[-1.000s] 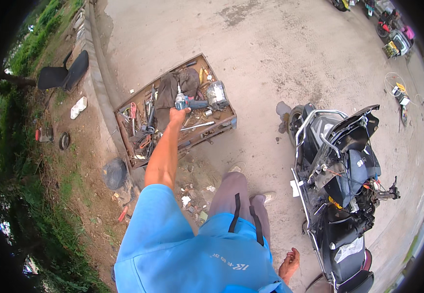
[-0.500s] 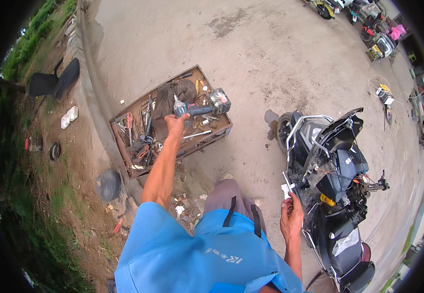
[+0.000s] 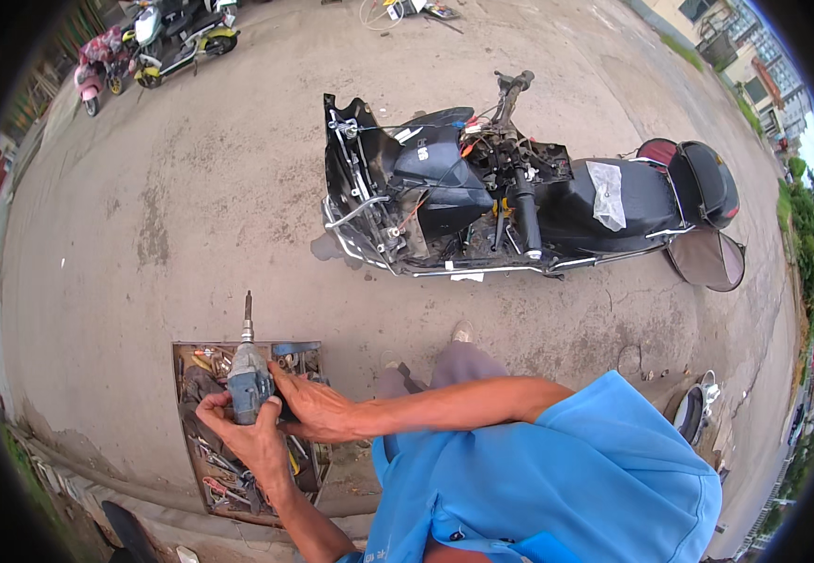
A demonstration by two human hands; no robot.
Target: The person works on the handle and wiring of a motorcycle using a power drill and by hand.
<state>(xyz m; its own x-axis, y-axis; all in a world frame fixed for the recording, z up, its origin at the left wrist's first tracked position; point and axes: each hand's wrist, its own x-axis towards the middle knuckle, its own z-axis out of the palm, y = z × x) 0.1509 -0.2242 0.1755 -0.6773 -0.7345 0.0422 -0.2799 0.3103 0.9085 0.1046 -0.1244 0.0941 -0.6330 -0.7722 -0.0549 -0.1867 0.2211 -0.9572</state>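
Note:
A grey-blue cordless impact driver (image 3: 250, 379) is between my two hands, a long dark bit standing out from its nose toward the far side. My left hand (image 3: 249, 436) closes on the rear of its body, thumb on the near end. Pressed to its right side, my right hand (image 3: 316, 405) also grips it; some of those fingers and the driver's handle are hidden. Beneath both hands lies an open tool box (image 3: 178, 413) with pliers, screwdrivers, a dark cloth and other loose tools in it.
A partly stripped black scooter (image 3: 449, 188) stands ahead to the right, its front wiring exposed and a pale sheet (image 3: 606, 195) on its seat. Parked scooters (image 3: 177, 42) are at the far left. A concrete curb (image 3: 97, 469) runs behind the tool box.
My body has turned rightward, shifting the scooter to the far side of view. The driver has been raised and turned. My right hand has come to it; its earlier slim tool is out of sight.

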